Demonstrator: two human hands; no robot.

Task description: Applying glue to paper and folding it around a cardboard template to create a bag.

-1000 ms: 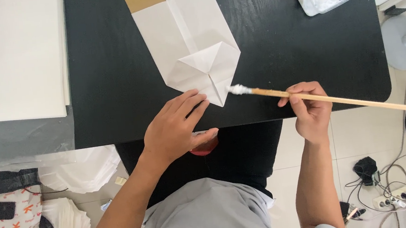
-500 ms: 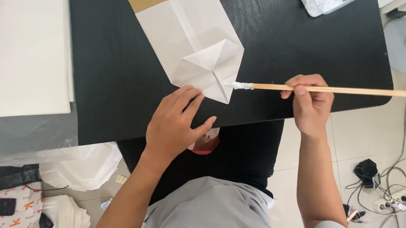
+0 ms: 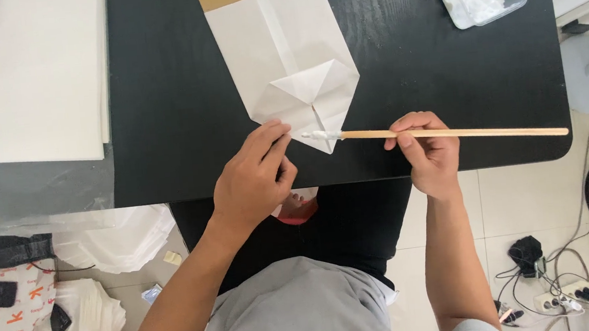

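The folded white paper (image 3: 289, 66) lay on the black surface (image 3: 160, 92). The left hand (image 3: 256, 176) pressed its bent fingers on the paper's near corner and gripped nothing. The right hand (image 3: 427, 150) was closed around a long wooden brush (image 3: 448, 132), its white tip touching the paper's point. Too much paste might smear the paper if the brush slipped.
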